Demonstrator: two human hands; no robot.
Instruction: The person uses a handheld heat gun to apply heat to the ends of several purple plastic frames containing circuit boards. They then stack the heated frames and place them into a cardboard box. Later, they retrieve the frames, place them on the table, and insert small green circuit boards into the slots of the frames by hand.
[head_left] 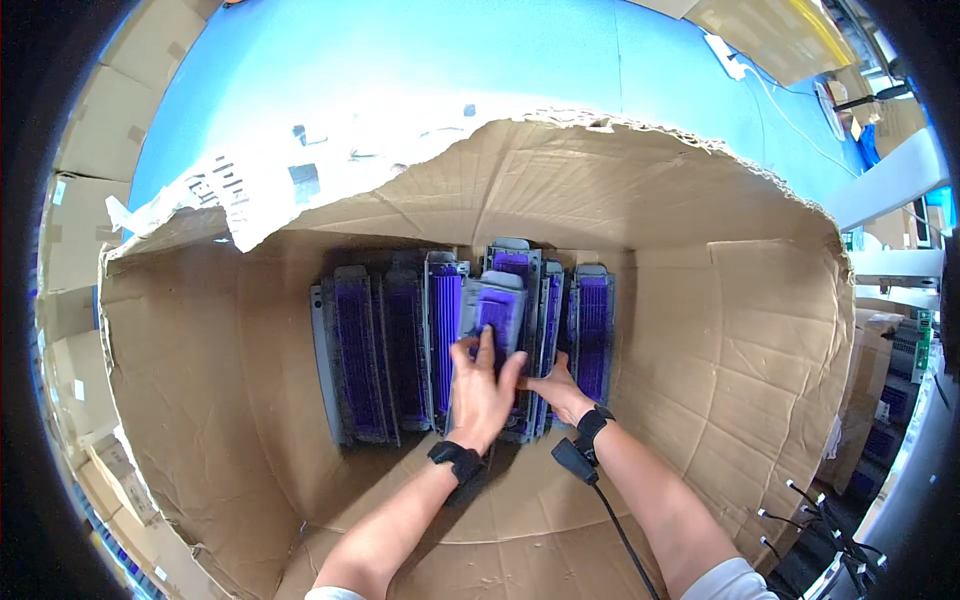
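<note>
Several long grey-and-purple slatted modules stand side by side in a deep cardboard box (pixel 730 330). One grey-and-purple module (pixel 499 303) sits higher than the rest and leans slightly. My left hand (pixel 482 395) is on it, the index finger along its purple face and the other fingers bent at its left edge. Close by on the right, my right hand (pixel 562 392) has its thumb and fingers around the lower right side of the modules; some fingertips are hidden. Left of my hands are a bright purple slatted module (pixel 447 330) and a darker module (pixel 355 350). Another module (pixel 594 325) stands at the right.
The box's far rim (pixel 600 122) is torn and ragged. Beyond it lies a blue surface (pixel 420 55). From a black device (pixel 574 462) at my right wrist, a cable runs down. Stacked cartons (pixel 90 230) line the left; loose black cables (pixel 830 530) lie at the lower right.
</note>
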